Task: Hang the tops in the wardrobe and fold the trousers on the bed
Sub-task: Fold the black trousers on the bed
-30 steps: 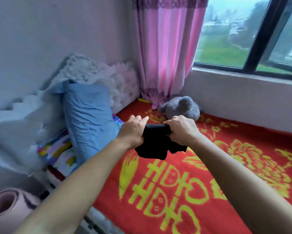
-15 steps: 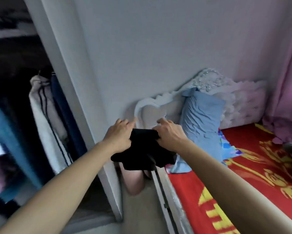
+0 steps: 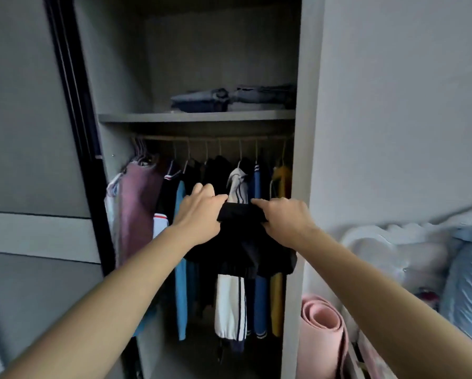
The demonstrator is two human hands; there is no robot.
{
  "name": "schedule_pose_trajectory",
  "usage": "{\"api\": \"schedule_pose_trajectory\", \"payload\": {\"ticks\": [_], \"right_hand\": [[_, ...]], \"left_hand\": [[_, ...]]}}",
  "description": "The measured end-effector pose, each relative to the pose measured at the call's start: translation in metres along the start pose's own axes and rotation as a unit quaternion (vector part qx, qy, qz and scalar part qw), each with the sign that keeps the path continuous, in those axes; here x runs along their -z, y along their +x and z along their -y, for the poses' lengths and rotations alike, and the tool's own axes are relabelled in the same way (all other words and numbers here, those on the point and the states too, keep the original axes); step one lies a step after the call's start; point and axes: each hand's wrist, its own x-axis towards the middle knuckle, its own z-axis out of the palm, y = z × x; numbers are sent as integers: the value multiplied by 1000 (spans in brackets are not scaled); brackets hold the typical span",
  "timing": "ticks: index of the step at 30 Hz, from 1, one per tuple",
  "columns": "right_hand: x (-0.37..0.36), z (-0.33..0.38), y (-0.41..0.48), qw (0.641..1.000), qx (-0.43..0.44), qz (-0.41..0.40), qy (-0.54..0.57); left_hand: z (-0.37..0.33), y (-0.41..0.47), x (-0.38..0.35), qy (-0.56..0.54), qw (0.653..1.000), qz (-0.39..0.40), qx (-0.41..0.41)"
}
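I hold a folded black garment out in front of me with both hands. My left hand grips its left top edge, and my right hand grips its right top edge. The garment hangs in front of the open wardrobe. Behind it, several tops hang on hangers from the rail: purple, black, blue, white striped and yellow. On the shelf above the rail lie folded jeans.
A sliding wardrobe door stands at the left. A rolled pink mat leans beside the wardrobe's right wall. The white bed headboard and a blue pillow are at the right edge.
My view has swung left from the bed to the open wardrobe. Both hands still carry the black garment, now held in front of the hanging clothes.
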Motion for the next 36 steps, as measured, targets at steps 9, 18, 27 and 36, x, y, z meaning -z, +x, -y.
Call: {"api": "schedule_pose_trajectory", "payload": {"ticks": [9, 18, 27, 36], "right_hand": [[-10, 65, 128, 999, 28, -33, -16], [51, 62, 296, 992, 21, -114, -50], [142, 65, 459, 956, 12, -283, -76], [105, 99, 584, 965, 0, -256, -60]], "left_hand": [[133, 48, -9, 11, 998, -67, 20], [231, 180, 56, 21, 980, -198, 20], [313, 293, 161, 101, 930, -350, 49], [422, 370, 123, 73, 935, -348, 25]]}}
